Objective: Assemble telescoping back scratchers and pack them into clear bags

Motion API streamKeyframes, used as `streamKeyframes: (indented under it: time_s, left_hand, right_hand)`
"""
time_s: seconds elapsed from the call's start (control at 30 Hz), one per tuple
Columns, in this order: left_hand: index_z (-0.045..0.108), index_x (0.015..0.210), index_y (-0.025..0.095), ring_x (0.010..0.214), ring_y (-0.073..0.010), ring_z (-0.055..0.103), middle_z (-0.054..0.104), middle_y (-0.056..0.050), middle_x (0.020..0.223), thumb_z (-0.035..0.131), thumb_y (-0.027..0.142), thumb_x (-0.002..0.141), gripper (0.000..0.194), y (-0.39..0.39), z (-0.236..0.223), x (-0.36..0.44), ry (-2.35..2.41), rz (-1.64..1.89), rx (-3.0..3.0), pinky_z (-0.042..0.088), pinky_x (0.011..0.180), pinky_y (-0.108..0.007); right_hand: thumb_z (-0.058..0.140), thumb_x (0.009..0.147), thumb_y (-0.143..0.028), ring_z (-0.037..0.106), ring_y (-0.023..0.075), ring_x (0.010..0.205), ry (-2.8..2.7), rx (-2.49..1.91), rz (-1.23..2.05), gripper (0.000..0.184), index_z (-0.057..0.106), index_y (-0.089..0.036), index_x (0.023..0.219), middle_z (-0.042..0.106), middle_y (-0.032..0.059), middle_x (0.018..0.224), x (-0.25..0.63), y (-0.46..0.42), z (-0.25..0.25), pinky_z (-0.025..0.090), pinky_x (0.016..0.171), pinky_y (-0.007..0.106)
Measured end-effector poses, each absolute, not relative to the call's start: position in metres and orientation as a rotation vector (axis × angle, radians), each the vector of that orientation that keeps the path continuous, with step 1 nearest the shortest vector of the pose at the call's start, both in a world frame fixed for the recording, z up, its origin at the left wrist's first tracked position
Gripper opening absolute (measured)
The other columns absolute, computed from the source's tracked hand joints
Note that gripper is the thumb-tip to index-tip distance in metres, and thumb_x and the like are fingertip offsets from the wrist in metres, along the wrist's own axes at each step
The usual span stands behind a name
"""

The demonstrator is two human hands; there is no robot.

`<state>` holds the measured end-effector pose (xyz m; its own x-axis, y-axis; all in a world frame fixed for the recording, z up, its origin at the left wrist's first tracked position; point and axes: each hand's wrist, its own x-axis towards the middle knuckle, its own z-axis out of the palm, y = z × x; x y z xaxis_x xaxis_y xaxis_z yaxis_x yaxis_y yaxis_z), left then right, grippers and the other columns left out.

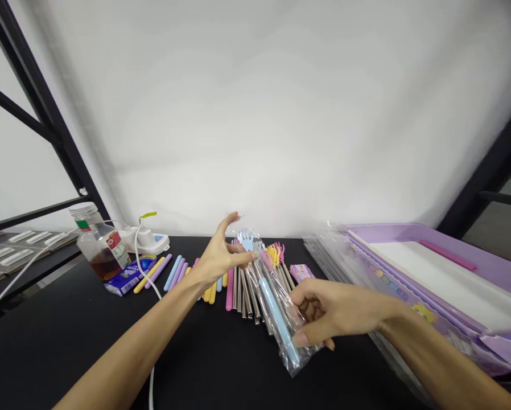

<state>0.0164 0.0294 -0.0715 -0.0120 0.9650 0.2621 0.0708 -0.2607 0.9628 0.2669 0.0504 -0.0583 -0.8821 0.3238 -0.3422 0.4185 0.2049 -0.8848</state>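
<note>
A light blue back scratcher (276, 316) with a hand-shaped head lies slanted inside a clear plastic bag (293, 367), its handle toward me. My right hand (330, 310) grips the lower right side of the bag, thumb beside the handle. Up near the head, my left hand (221, 253) holds the bag's upper left edge with the thumb and curled fingers, while its index finger stretches upward. Behind and beneath the bag lie several metal scratcher rods (247, 296) with coloured hand heads. Loose yellow, purple, blue and pink handles (176, 273) are spread to the left.
At the left stand a bottle of brown liquid (106, 250), a blue packet (130, 276) and a white power strip (155, 244) with a cable. Right of my hands are a stack of clear bags (341, 256), a purple tray (400, 232) and a small pink card pack (301, 272).
</note>
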Motion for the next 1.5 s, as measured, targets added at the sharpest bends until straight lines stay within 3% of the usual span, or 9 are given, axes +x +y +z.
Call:
streamKeyframes:
  time_s: [0.2,0.3,0.5,0.67,0.83,0.97,1.13,1.33,1.5]
  left_hand:
    - [0.018,0.153,0.042,0.067,-0.0116,0.068,0.017,-0.017,0.161,0.089,0.032,0.066,0.112,0.030,-0.074,0.016,1.136,1.397,1.450,0.060,0.062,-0.030]
    - [0.016,0.154,0.041,0.063,-0.0092,0.066,0.011,-0.016,0.163,0.090,0.031,0.065,0.116,0.029,-0.075,0.020,1.118,1.379,1.432,0.061,0.059,-0.030]
    - [0.012,0.155,0.043,0.063,-0.0063,0.064,0.020,-0.015,0.161,0.091,0.028,0.065,0.120,0.026,-0.082,0.039,1.026,1.311,1.375,0.062,0.061,-0.029]
    - [-0.001,0.152,0.052,0.059,-0.0056,0.063,0.025,-0.016,0.158,0.086,0.033,0.071,0.121,0.028,-0.082,0.045,1.041,1.393,1.429,0.063,0.060,-0.032]
    - [0.030,0.137,0.038,0.062,-0.0051,0.064,0.041,-0.009,0.145,0.071,0.039,0.085,0.066,0.031,-0.079,0.042,1.042,1.621,1.500,0.066,0.071,-0.037]
    - [0.056,0.106,0.020,0.070,-0.0081,0.067,0.054,-0.005,0.127,0.068,0.042,0.087,0.031,0.032,-0.081,0.041,1.095,1.577,1.578,0.063,0.071,-0.026]
    - [0.061,0.114,0.021,0.066,-0.0079,0.067,0.062,-0.005,0.121,0.071,0.042,0.085,0.037,0.030,-0.083,0.043,1.192,1.543,1.571,0.062,0.067,-0.022]
    - [0.060,0.089,0.015,0.069,-0.0127,0.070,0.061,-0.008,0.127,0.075,0.041,0.081,0.031,0.024,-0.082,0.050,1.166,1.662,1.500,0.064,0.067,-0.026]
    - [0.063,0.112,0.017,0.073,-0.0140,0.069,0.067,-0.009,0.113,0.078,0.038,0.078,0.042,0.023,-0.079,0.049,1.247,1.578,1.426,0.060,0.067,-0.025]
  right_hand:
    - [0.083,0.074,-0.042,0.051,0.0058,0.051,2.429,0.809,-1.806,0.037,0.058,-0.014,0.072,0.057,-0.0026,0.059,0.276,0.057,-0.055,0.039,0.049,0.017]
    - [0.082,0.076,-0.040,0.055,0.0079,0.058,2.529,0.914,-1.896,0.032,0.064,-0.014,0.081,0.062,-0.0001,0.068,0.275,0.062,-0.055,0.040,0.051,0.018]
    - [0.076,0.080,-0.044,0.056,0.0118,0.063,2.646,1.128,-2.003,0.034,0.072,-0.015,0.096,0.067,0.0049,0.080,0.259,0.057,-0.060,0.042,0.051,0.022]
    - [0.078,0.077,-0.040,0.049,0.0091,0.056,2.506,1.066,-2.071,0.029,0.072,-0.012,0.078,0.070,0.0068,0.076,0.253,0.049,-0.064,0.034,0.047,0.021]
    - [0.079,0.075,-0.041,0.045,0.0067,0.048,2.424,1.024,-2.203,0.032,0.068,-0.012,0.070,0.066,0.0043,0.067,0.254,0.050,-0.066,0.035,0.045,0.021]
    - [0.080,0.075,-0.038,0.047,0.0067,0.046,2.384,1.026,-2.217,0.030,0.067,-0.012,0.070,0.069,0.0057,0.069,0.255,0.050,-0.067,0.035,0.043,0.020]
    - [0.079,0.076,-0.037,0.047,0.0066,0.045,2.380,1.001,-2.186,0.030,0.066,-0.011,0.069,0.071,0.0078,0.071,0.253,0.048,-0.070,0.036,0.043,0.019]
    - [0.078,0.077,-0.038,0.048,0.0065,0.045,2.404,1.033,-2.229,0.029,0.068,-0.011,0.072,0.071,0.0073,0.072,0.251,0.050,-0.071,0.036,0.043,0.019]
    - [0.078,0.078,-0.040,0.046,0.0074,0.049,2.497,0.984,-2.158,0.030,0.067,-0.013,0.071,0.068,0.0046,0.071,0.253,0.048,-0.068,0.037,0.045,0.020]
